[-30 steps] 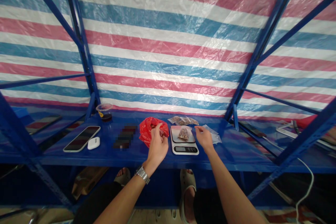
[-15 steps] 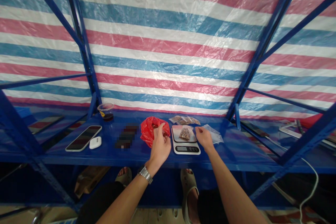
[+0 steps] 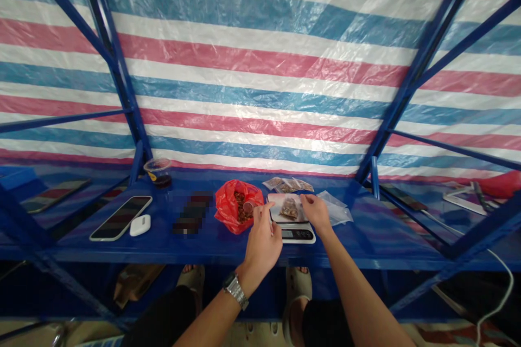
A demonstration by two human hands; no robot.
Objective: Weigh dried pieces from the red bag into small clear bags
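A digital kitchen scale (image 3: 299,235) carries a small clear plastic bag (image 3: 288,209) with brown pellets inside. My right hand (image 3: 316,212) has its fingers pinched together at the bag's right edge. At the left side of the scale is my left hand (image 3: 264,237), its index finger stretched toward the weighing plate and nothing seen in it. Just left of that hand, a red plastic bag (image 3: 228,211) stands open, full of brown pellets (image 3: 240,207). A small clear cup (image 3: 248,206) rests on the pellets at its right side.
Filled clear packets (image 3: 288,184) lie behind the scale, and flat clear bags (image 3: 334,209) to its right. Leftward are a blurred dark object (image 3: 193,211), a white earphone case (image 3: 140,225), a phone (image 3: 121,218) and a plastic cup with dark liquid (image 3: 159,173). Blue posts (image 3: 401,92) flank the shelf.
My left hand has come out of the red bag and moved right to the scale, uncovering the pellets and small cup. My right hand has moved slightly inward over the scale's edge.
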